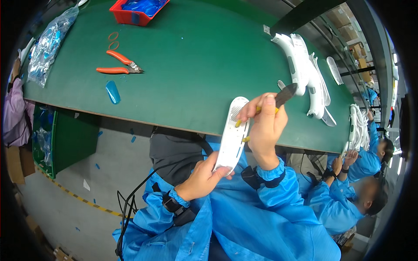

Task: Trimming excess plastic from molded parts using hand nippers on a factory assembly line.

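Note:
A long white plastic panel (230, 137) with rounded ends, slots and a perforated grille is tilted over the table's near edge. My left hand (202, 178) grips its lower end between thumb and fingers. In my right hand (266, 124) is a pair of yellow-handled pliers (286, 94), its dark head pointing away from the panel toward the upper right. The fingertips of that hand are beside the panel's grille end; whether they touch it I cannot tell. Orange-handled cutters (119, 64) lie spread on the table, with a blue film-like piece (112, 92) nearby.
White curved plastic shells (300, 65) are piled at the right of the green table (187, 74), with more (358, 126) farther right. A red bin (130, 16) of blue pieces and a clear bag (51, 45) stand left. Co-workers (339, 204) sit at right; a sleeve (18, 115) shows at left.

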Tool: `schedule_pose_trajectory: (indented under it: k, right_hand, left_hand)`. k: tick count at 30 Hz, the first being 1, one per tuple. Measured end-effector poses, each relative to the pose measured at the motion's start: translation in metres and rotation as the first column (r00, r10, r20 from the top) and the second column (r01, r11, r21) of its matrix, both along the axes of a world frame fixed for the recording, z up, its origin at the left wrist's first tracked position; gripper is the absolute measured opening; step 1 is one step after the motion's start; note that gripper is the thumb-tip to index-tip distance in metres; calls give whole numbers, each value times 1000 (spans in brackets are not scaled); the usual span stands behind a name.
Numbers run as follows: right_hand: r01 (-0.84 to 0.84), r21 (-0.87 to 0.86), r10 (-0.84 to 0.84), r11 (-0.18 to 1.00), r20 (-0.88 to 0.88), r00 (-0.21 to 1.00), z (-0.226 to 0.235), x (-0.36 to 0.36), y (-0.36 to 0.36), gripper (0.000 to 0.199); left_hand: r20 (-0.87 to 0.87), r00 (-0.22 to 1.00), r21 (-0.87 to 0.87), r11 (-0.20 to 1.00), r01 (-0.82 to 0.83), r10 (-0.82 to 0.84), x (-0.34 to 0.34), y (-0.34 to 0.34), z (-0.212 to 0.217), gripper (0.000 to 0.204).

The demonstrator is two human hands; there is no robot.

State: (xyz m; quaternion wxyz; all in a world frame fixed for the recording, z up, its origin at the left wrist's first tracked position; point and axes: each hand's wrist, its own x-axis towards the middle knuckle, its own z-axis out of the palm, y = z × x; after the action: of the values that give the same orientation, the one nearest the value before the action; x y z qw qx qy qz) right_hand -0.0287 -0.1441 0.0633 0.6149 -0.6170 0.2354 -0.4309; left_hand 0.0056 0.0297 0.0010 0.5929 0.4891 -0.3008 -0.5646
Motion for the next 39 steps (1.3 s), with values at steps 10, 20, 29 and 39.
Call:
schedule_pose_trajectory:
  k: [10,20,29,39]
  right_hand:
    - [-214,4,214,977,-59,975,5,-16,6,26]
    - [-228,-11,227,974,-47,973,-2,-18,6,23]
    - [-248,-171,248,954,-22,969,-18,-36,23,19]
    - [-197,-46,199,979,26,980,-13,-31,16,21]
  left_hand:
    - [191,941,43,956,-291,278,-9,-33,5,24]
    - [201,926,49,941,-335,319,-14,-36,1,24]
    - [223,923,24,945,-327,314,-12,-36,1,24]
    - [212,926,33,945,-326,312,-11,-37,3,23]
